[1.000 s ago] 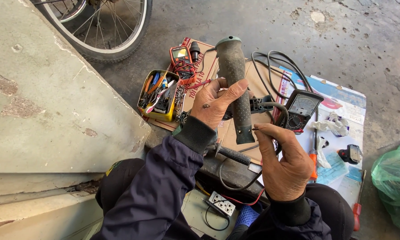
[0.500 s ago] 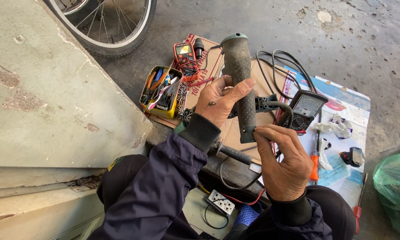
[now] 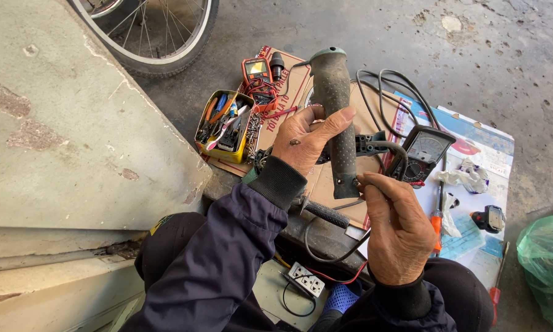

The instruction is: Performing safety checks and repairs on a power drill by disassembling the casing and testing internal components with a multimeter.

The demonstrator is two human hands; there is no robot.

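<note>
Clamped around the middle of a grey-green tool handle [image 3: 337, 117], the left hand [image 3: 305, 140] holds it upright above the cardboard sheet [image 3: 289, 132] on the floor, thumb across its front. At the handle's lower end the right hand [image 3: 399, 230] has its fingers closed together; what they pinch is hidden, perhaps a thin probe or wire. The handle looks stiff and moderately heavy, and its dimpled rubber surface should not slip, so the middle is a good place to hold. An analog meter [image 3: 425, 152] lies just beyond, near the right edge of the cardboard, and a yellow tin of tools [image 3: 225, 126] sits at the left edge.
</note>
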